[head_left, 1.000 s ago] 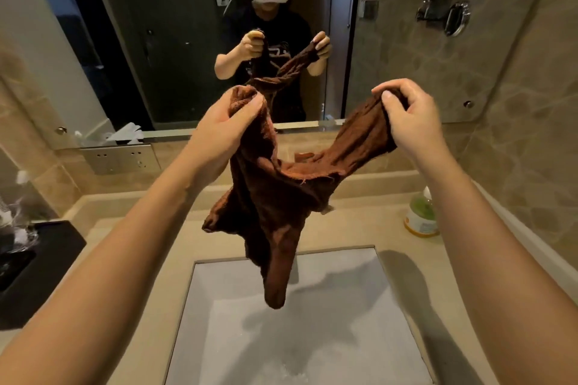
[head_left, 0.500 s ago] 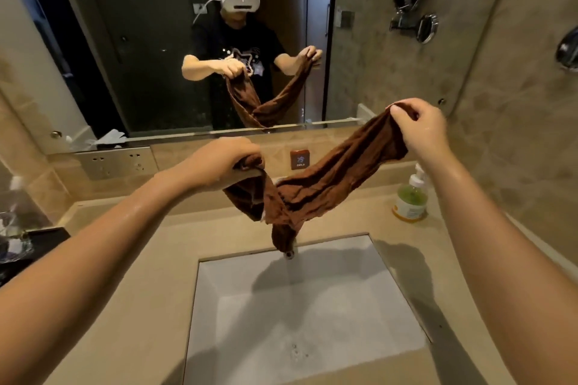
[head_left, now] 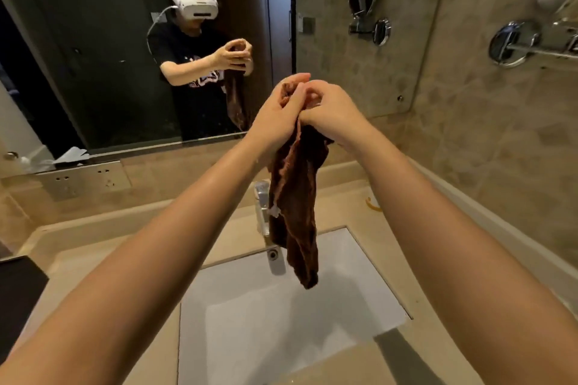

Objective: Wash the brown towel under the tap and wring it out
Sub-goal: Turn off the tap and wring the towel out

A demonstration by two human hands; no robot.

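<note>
The brown towel [head_left: 294, 206] hangs doubled in a long fold from both my hands, above the back of the white square sink [head_left: 281, 328]. My left hand [head_left: 278, 116] and my right hand [head_left: 331, 109] are pressed together at chest height, each gripping the towel's top ends. The towel's lower tip dangles just over the basin, in front of the chrome tap [head_left: 266, 222]. No water is seen running from the tap.
A beige stone counter [head_left: 103, 259] surrounds the sink. A large wall mirror [head_left: 131, 56] faces me, reflecting a person with a headset. A dark tray [head_left: 15, 297] sits at the left. Chrome wall fittings [head_left: 513, 44] stick out at the right, and a socket plate [head_left: 84, 178] is below the mirror.
My hands, spread wide with the towel stretched between them, have come together, so the towel now hangs folded in one strand. The view has shifted right.
</note>
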